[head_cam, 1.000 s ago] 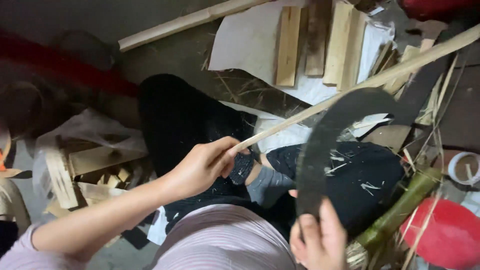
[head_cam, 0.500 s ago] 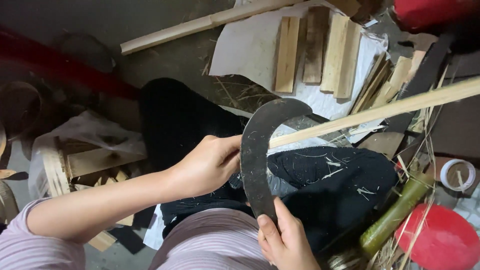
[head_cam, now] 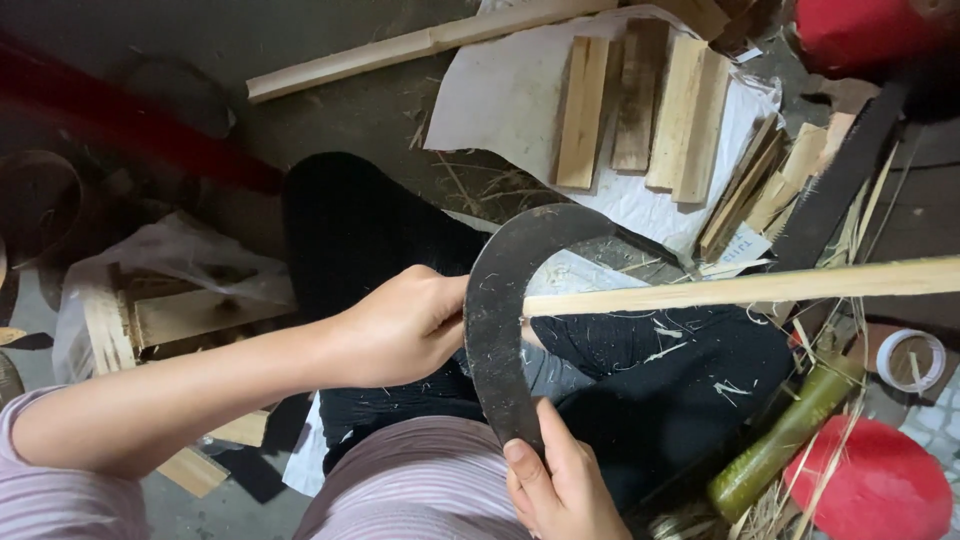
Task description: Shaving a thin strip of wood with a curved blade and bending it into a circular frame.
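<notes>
The person sits low with dark-trousered knees up, and both hands work over the lap. The left hand (head_cam: 405, 325) is wrapped around the near end of a long pale bamboo strip (head_cam: 740, 288), fingers folded over it so the end itself is hidden inside the fist. From that hand the strip runs out level toward the far right edge of the view, which seems to leave its length free for the blade.

The right hand (head_cam: 560, 490) is closed on the lower end of a dark curved knife (head_cam: 505, 310), thumb pressed along the metal. The blade rises from this hand, passes just beside the knuckles of the left hand and arcs over the strip, its inner edge meeting the wood right next to the left fist. Holding the blade so close to the gripping hand likely steadies the cut. Pale shavings on the trousers beyond the right hand suggest paring.

Beyond the left hand lies a white sheet (head_cam: 510, 100) carrying short split wood slats (head_cam: 585, 110), kept within reach. To the right of the right hand a green bamboo section (head_cam: 785, 440) lies among straw, beside a red round object (head_cam: 880, 485). A roll of tape (head_cam: 908, 358) sits farther out.
</notes>
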